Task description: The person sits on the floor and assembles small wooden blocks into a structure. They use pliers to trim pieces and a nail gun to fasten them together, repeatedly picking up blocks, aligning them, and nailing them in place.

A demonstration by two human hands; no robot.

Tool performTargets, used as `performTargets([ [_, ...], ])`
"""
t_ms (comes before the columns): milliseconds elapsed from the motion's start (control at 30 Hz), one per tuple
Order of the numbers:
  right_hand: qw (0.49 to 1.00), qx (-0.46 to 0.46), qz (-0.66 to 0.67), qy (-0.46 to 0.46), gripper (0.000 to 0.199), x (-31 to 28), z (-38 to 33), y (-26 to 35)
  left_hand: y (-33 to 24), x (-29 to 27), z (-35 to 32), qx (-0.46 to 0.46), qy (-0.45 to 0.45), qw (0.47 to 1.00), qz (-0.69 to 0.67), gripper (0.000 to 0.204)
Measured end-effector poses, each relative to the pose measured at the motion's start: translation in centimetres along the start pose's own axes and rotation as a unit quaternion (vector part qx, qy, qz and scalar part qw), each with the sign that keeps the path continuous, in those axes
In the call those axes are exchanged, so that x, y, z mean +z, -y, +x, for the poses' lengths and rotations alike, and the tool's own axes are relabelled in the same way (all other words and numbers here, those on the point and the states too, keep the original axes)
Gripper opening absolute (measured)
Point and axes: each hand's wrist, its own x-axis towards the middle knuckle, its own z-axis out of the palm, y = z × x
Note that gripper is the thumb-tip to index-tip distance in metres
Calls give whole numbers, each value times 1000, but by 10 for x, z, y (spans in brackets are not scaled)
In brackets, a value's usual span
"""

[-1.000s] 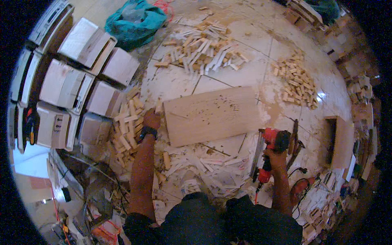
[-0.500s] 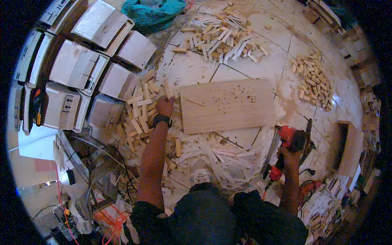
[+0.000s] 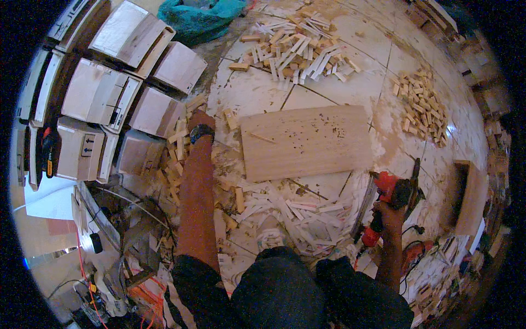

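Note:
My left hand [image 3: 201, 119] is over a pile of short wooden blocks [image 3: 178, 145] on the left, right by a block [image 3: 195, 102] at the pile's far end. Its fingers are mostly hidden, so I cannot see whether they grip that block. Another wooden block [image 3: 230, 119] lies on the floor just right of this hand. My right hand [image 3: 390, 214] is wrapped round the handle of a red and black nail gun [image 3: 388, 186], held low at the right. A flat wooden board [image 3: 307, 143] lies between my hands, with small dark bits and a thin stick on it.
Stacked cartons [image 3: 87, 90] line the left side. White-edged strips and blocks form a heap [image 3: 301, 49] at the back, with a smaller block pile [image 3: 421, 107] at right. Scrap strips [image 3: 296, 214] litter the floor before me. An open wooden box [image 3: 470, 200] stands far right.
My left hand has moved away and slightly left, from beside a block onto the pile's far end. That block now lies apart from the hand. My right hand still holds the nail gun.

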Motion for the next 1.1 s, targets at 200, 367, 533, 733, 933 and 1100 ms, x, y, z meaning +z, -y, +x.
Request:
performTargets([
  [200,1000,-5,-1,-10,29,-2,-2,2,15,-8,-66,78,-103,953,-274,49],
  [367,999,-49,17,10,31,5,5,3,-72,25,-216,288,48,888,-354,30],
  [533,998,-52,-22,23,33,3,0,9,-120,50,-265,283,-48,910,-300,30],
  [733,998,-60,2,12,34,-5,-6,4,-107,31,-265,215,-7,909,-356,27],
  [933,997,-12,-72,27,36,-11,4,1,-141,37,-323,142,294,774,-543,31],
  [1100,999,-27,-20,40,41,-4,-1,7,-174,56,-334,184,311,806,-469,26],
])
